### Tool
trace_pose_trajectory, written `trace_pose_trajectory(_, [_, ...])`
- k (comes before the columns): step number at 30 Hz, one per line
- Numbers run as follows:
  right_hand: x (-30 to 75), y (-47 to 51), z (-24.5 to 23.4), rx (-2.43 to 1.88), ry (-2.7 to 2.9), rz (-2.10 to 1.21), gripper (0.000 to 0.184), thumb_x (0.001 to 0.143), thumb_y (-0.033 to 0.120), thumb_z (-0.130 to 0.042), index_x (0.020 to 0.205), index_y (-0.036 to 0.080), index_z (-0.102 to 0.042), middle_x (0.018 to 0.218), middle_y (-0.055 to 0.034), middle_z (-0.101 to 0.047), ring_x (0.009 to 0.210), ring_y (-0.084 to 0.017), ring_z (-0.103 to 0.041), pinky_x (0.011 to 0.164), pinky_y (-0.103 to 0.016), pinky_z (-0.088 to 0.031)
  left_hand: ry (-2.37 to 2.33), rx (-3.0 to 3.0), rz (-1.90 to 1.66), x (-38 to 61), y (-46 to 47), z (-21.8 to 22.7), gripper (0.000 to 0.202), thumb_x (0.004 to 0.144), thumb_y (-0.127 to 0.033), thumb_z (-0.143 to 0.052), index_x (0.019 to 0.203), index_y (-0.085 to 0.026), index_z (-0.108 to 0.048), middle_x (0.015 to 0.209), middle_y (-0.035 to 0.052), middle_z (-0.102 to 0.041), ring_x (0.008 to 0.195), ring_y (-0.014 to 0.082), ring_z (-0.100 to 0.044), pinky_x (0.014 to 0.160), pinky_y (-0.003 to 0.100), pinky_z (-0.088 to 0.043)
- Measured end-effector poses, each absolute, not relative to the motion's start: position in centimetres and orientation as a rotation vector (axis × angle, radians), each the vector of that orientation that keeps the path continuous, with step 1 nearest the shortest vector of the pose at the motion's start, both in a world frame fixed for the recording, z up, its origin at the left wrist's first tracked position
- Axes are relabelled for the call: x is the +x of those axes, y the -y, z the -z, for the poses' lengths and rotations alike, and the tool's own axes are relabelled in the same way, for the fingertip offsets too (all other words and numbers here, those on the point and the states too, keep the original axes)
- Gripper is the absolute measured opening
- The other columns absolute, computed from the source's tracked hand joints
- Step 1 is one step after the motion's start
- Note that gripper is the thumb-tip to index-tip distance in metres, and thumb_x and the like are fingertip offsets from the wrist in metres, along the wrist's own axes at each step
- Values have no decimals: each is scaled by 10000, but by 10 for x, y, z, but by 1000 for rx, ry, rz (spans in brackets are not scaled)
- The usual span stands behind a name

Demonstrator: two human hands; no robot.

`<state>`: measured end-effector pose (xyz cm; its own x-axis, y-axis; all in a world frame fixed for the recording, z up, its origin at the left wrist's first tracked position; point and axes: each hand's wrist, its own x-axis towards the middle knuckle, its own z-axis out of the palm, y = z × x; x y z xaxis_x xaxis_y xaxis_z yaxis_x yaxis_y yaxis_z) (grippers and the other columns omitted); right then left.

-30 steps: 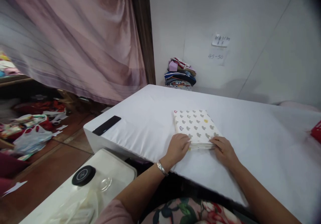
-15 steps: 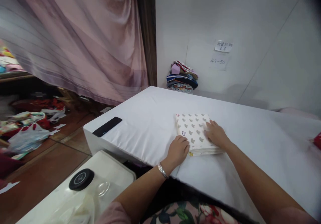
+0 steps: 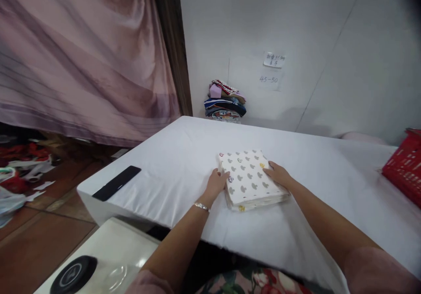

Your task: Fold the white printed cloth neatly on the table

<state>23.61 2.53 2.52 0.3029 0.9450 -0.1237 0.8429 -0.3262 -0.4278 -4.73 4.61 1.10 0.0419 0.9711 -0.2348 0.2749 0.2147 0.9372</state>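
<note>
Forearms (image 3: 184, 237) stretched forward over the tabletop (image 3: 184, 153), left hand (image 3: 215, 184) and right hand (image 3: 279, 173) flank the folded cloth (image 3: 246, 177), 1 per side, fingers (image 3: 272, 166) half-curled at its edges; grip unclear.

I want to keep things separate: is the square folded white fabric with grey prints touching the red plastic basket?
Apart: the head view shows a stretch of white table covering between the folded fabric and the red basket.
</note>
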Motion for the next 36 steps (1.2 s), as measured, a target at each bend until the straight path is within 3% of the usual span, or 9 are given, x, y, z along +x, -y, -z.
trace_pose_trajectory(5, [236, -19, -17, -2266, 1566, -497, 701, 825, 470, -527, 1423, 136, -377, 1323, -157, -551, 1170, -311, -547, 941, -383, -428, -1427, 1314, -851, -37, -55, -3, 592, 750, -306, -684, 1271, -146, -454, 1240, 149, -603, 1025, 227, -627, 758, 281, -511])
trace_pose_trajectory(11, [240, 15, 11, -2082, 1386, -357, 672, 828, 491, -474, 1414, 171, -394, 1226, -137, -618, 958, -285, -643, 818, -407, -492, -1359, 1450, -877, -13, -98, -5, 684, 738, -165, -645, 1365, -154, -371, 1155, 110, -650, 925, 187, -655, 806, 287, -498])
trace_pose_trajectory(16, [234, 27, 25, -1901, 1293, -190, 635, 833, 485, -450, 1409, 220, -399, 1147, -87, -646, 992, -288, -619, 808, -432, -502, -1272, 1555, -805, 4, -144, -16, 661, 727, -175, -665, 1341, -163, -421, 1189, 117, -626, 882, 176, -657, 767, 272, -495])
trace_pose_trajectory(21, [233, 28, 17, -2043, 1354, -277, 628, 850, 521, -441, 1386, 194, -427, 1216, -126, -607, 1059, -298, -591, 856, -434, -486, -1352, 1482, -702, -7, -142, -10, 617, 710, -292, -722, 1260, -129, -493, 1139, 133, -651, 924, 203, -650, 772, 277, -492])
trace_pose_trajectory(24, [234, 27, 7, -2170, 1462, -236, 634, 866, 518, -403, 1386, 156, -421, 1311, -169, -531, 1155, -334, -529, 911, -480, -451, -1365, 1483, -728, -21, -127, -3, 617, 693, -364, -742, 1229, -157, -518, 1177, 129, -633, 968, 213, -638, 796, 283, -489])
trace_pose_trajectory(27, [228, 20, -6, -2118, 1641, -25, 612, 873, 488, -409, 1388, 158, -411, 1439, -174, -397, 1310, -353, -370, 1008, -515, -361, -1363, 1495, -776, -32, -109, 2, 540, 700, -360, -734, 1169, -166, -549, 1171, 121, -629, 953, 202, -636, 793, 283, -487])
trace_pose_trajectory(32, [201, -18, -32, -1938, 1908, -34, 591, 910, 484, -366, 1414, 178, -365, 1520, -136, -283, 1400, -289, -233, 1097, -475, -252, -1454, 1600, -860, -39, -79, 0, 215, 756, -341, -654, 883, -176, -601, 888, 48, -669, 793, 162, -616, 713, 274, -461])
trace_pose_trajectory(36, [179, -50, -29, -1977, 2023, -69, 584, 932, 494, -308, 1432, 195, -335, 1543, -118, -234, 1426, -273, -150, 1117, -489, -184, -1557, 1758, -873, -39, -66, -6, 230, 771, -383, -617, 683, -190, -529, 747, 4, -582, 684, 138, -540, 639, 266, -410])
